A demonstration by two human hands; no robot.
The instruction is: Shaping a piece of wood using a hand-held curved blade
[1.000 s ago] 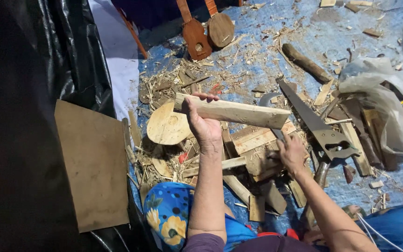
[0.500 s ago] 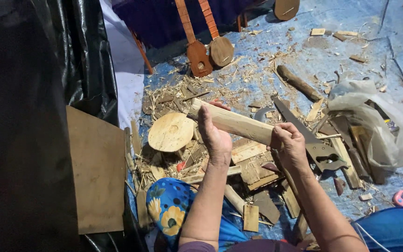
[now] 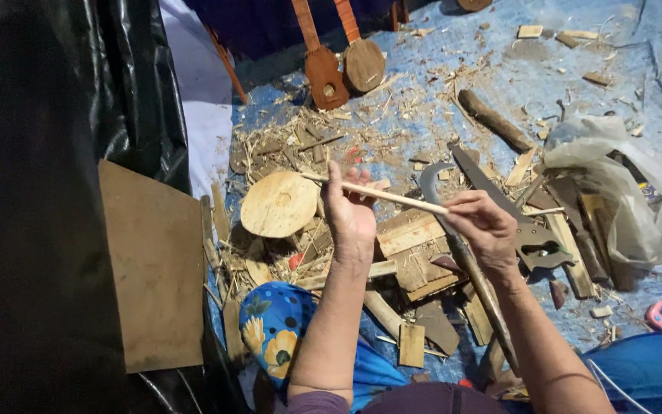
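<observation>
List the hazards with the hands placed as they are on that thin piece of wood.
The curved dark blade sits by the right hand, pointing toward the left hand gripping the thin pale wooden piece; a slip might cut fingers. The hand saw lies just beyond the right hand. Loose wood offcuts underneath could shift or splinter.

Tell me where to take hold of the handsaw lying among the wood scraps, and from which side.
Grip the handsaw by its cut-out handle at the end nearest the person, coming from above on the right. The blade runs away toward the upper left, and the right hand partly covers its middle, so the handle end is probably easiest.
</observation>
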